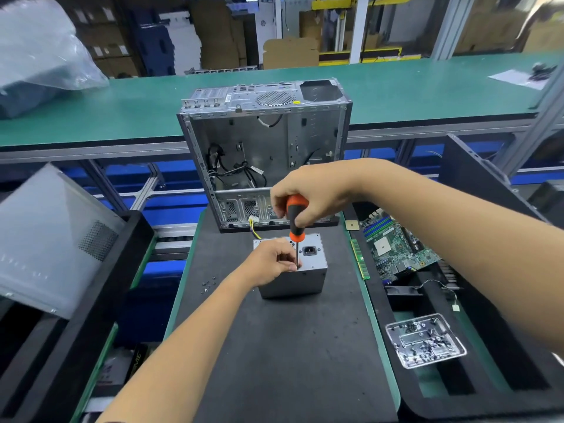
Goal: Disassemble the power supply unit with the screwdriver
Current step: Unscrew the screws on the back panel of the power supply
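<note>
A grey metal power supply unit [300, 279] stands on the black mat [290, 346] in the middle, its socket face turned up. My right hand [308, 192] grips the orange and black handle of a screwdriver [295, 222], held nearly upright. The shaft runs down to the unit's top face near its front edge. My left hand [271, 264] rests on the unit's left side, fingers curled and pinching around the screwdriver tip. The screw itself is hidden by those fingers.
An open, gutted computer case [265, 148] stands just behind the unit. Several loose screws [208, 283] lie on the mat to the left. A motherboard [396, 248], a memory stick [359, 259] and a clear tray of screws [425, 343] sit to the right. A grey side panel [52, 239] leans at left.
</note>
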The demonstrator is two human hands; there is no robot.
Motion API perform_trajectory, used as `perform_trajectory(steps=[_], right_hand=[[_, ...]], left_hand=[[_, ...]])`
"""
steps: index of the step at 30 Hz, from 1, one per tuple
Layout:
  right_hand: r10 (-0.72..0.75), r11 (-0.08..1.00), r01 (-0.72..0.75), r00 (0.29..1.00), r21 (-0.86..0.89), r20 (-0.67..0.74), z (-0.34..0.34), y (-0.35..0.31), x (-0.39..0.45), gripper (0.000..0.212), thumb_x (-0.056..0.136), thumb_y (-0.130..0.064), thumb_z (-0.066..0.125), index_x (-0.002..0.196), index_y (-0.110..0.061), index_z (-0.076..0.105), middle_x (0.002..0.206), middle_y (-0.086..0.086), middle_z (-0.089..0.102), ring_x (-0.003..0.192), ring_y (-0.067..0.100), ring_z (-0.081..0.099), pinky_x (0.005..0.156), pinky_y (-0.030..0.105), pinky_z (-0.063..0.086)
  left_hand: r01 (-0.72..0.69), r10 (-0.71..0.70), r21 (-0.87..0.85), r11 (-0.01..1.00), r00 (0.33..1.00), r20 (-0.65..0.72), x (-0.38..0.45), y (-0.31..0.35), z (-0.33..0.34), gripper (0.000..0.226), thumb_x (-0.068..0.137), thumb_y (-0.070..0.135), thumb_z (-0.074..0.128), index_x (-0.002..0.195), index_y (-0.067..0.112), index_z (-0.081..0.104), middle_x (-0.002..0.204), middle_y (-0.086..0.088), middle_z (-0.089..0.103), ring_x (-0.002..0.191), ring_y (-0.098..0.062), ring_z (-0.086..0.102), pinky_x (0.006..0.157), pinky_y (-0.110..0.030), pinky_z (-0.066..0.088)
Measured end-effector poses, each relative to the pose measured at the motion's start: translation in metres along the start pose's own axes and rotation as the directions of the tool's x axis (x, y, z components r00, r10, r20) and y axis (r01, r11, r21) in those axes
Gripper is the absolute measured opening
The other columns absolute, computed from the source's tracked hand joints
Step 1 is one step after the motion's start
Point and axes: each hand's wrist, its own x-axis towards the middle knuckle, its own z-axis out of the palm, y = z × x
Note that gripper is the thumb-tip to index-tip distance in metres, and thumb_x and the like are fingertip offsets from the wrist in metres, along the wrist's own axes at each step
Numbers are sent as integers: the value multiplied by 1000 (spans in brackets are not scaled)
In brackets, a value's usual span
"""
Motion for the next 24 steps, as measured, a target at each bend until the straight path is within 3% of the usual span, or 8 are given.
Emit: perform_trajectory(steps=[4, 6, 10, 12, 15, 18, 20, 24], right_hand=[[39, 999, -38, 999, 35, -25, 5, -1, 0, 14, 85, -32, 64, 93, -20, 63, 86, -7, 68, 74, 7, 60, 68, 28, 48], [147, 985, -150, 989, -81, -31, 8, -2, 4, 43, 95, -54, 42, 85, -15, 58, 79, 1, 68, 74, 19, 65, 69, 34, 49], [148, 947, -154, 988, -282, -43, 9, -4, 11, 34, 101, -37, 36, 88, -11, 54, 71, 2, 66, 71, 20, 65, 62, 33, 48], [81, 989, -83, 996, -118, -21, 4, -7, 6, 11, 93, -28, 55, 93, -17, 54, 73, -14, 59, 67, -2, 55, 58, 21, 39], [15, 998, -20, 997, 61, 81, -2, -11, 2, 27, 79, -8, 66, 100, -20, 56, 85, -16, 58, 68, -3, 50, 60, 18, 38], [87, 996, -87, 995, 6, 48, 1, -13, 6, 16, 86, -29, 63, 94, -18, 57, 81, -12, 65, 67, 5, 61, 66, 30, 47], [222, 975, -221, 975, -22, 28, 1, -14, 7, 39, 95, -49, 46, 88, -12, 55, 73, -1, 67, 55, 18, 69, 67, 33, 51], [207, 977, -206, 978, -48, 18, -2, -12, 6, 18, 95, -28, 49, 89, -12, 57, 62, -7, 64, 53, 12, 64, 56, 25, 41]], left_hand=[[5, -5, 11, 1000, 1000, -3, 1, 0, 0, 21, 76, -7, 70, 71, 13, 67, 80, 4, 62, 69, 4, 54, 66, -8, 40], [1, -1, 20, 1000, 1000, -5, 0, 0, 0, 21, 76, -8, 69, 72, 12, 67, 81, 4, 62, 69, 5, 54, 66, -8, 39], [-20, 20, 44, 999, 1000, -6, 1, -2, 0, 24, 76, -8, 69, 69, 15, 65, 84, 0, 63, 75, -5, 58, 68, -11, 43], [-9, 9, 55, 998, 1000, 0, 0, -3, 0, 15, 77, -6, 69, 74, 7, 67, 82, 4, 63, 76, -6, 58, 71, -15, 46], [-7, 7, 78, 997, 1000, 5, 1, -4, 0, 5, 78, -6, 68, 82, -3, 68, 81, 11, 61, 73, 4, 56, 73, -15, 46], [-10, 10, 75, 997, 1000, 4, 0, -2, -1, 15, 78, -4, 69, 74, 11, 68, 82, 7, 63, 73, 3, 56, 72, -14, 45], [-16, 17, 64, 998, 1000, -8, -1, -2, -1, 34, 78, -4, 69, 65, 26, 62, 83, 6, 63, 74, 2, 56, 72, -13, 44], [-19, 21, 69, 997, 1000, -22, -2, -1, 1, 42, 78, -6, 68, 62, 31, 56, 85, 3, 63, 75, -1, 57, 73, -15, 45]])
